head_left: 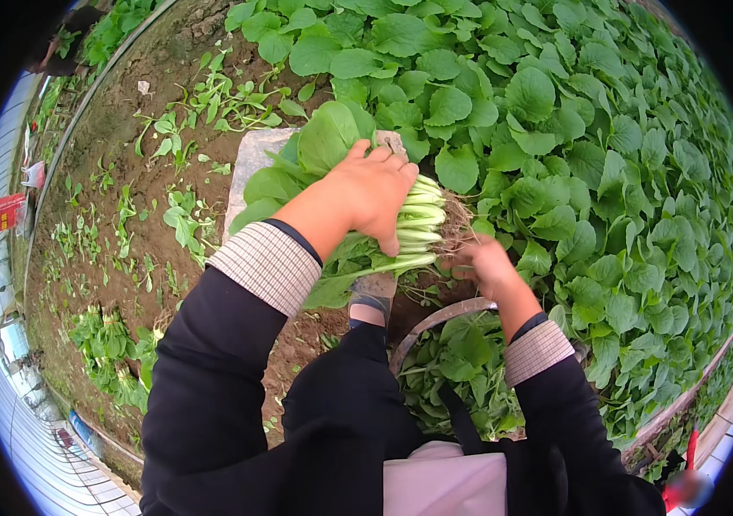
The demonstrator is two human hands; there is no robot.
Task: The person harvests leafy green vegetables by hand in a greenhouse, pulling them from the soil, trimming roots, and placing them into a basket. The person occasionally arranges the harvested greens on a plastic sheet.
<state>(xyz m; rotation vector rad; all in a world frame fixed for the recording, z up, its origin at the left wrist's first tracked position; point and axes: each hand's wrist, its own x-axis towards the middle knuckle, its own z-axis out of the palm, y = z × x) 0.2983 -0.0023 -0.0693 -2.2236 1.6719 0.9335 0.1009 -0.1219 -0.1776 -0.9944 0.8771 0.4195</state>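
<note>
A bunch of leafy greens with pale stems (421,216) lies across a worn flat board (247,161) in front of me. My left hand (366,193) is spread over the stems, thumb on the near side, gripping the bunch from above. Its leaves point left and its tangled brown roots (456,222) point right. At the root ends, my right hand (485,264) has its fingers bent against the lower roots. Those fingertips are blurred and partly hidden, so whether they pinch anything is unclear.
Below my right hand stands a round container (414,332) filled with loose greens. Dense growing greens (566,161) cover the right side. Tied bunches (105,342) lie on bare soil (128,258) at left, among scattered small plants. Part of another person (73,42) shows at upper left.
</note>
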